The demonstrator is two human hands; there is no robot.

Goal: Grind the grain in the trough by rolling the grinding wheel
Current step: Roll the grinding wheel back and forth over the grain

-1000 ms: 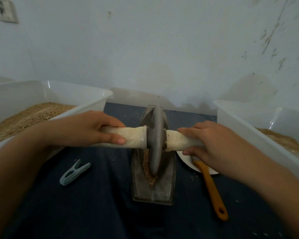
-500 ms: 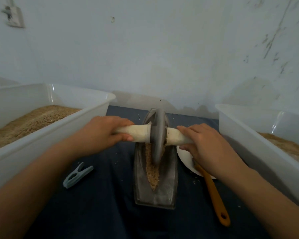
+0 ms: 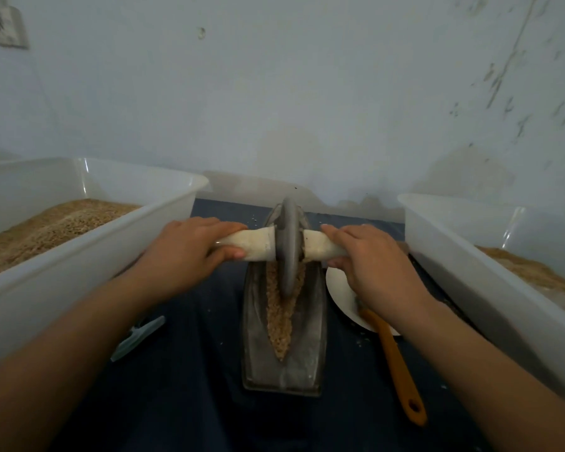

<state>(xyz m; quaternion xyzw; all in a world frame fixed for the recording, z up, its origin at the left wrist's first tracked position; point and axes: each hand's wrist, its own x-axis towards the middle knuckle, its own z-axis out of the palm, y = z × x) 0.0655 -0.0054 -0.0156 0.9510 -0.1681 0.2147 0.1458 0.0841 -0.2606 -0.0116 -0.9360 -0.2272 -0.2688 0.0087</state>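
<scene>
A left hand (image 3: pixel 190 252) and right hand (image 3: pixel 369 265) each curl around the pale wooden axle (image 3: pixel 248 244) of a grey disc-shaped grinding wheel (image 3: pixel 289 246), standing upright between them in a narrow metal trough (image 3: pixel 310 321) of tan grain (image 3: pixel 279 324).

I see a dull grey metal trough (image 3: pixel 284 370), scuffed and matt, holding coarse tan grain (image 3: pixel 279 324). In it stands a smooth grey metal grinding wheel (image 3: pixel 287 246) on a pale, cloth-wrapped handle (image 3: pixel 252 244) (the wrapping looks slightly rough). Either side of the trough sit glossy translucent plastic tubs (image 3: pixel 88 252); beneath it lies dark matt cloth (image 3: pixel 193 402).
</scene>
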